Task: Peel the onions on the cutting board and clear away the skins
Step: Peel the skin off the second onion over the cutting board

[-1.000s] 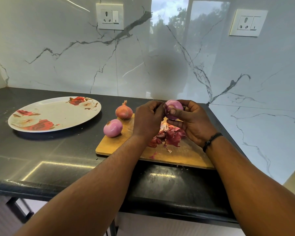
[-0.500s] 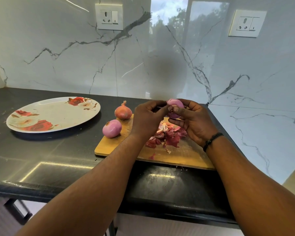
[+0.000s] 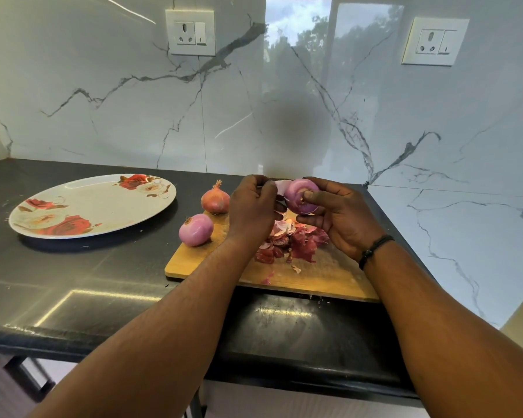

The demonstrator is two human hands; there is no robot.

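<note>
My right hand [image 3: 338, 218] grips the onion [image 3: 301, 196] above the board [image 3: 329, 276] — left hand [image 3: 252, 209] fingers pinch a skin flap [image 3: 281, 186].

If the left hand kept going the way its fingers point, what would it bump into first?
Probably the onion held in the right hand. The left hand pinches a pale strip of skin right beside it, fingers aimed that way; depth is hard to judge.

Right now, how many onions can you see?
3: one held in the hands, a peeled onion at the board's left edge, an unpeeled onion behind it. None seem hidden.
</note>
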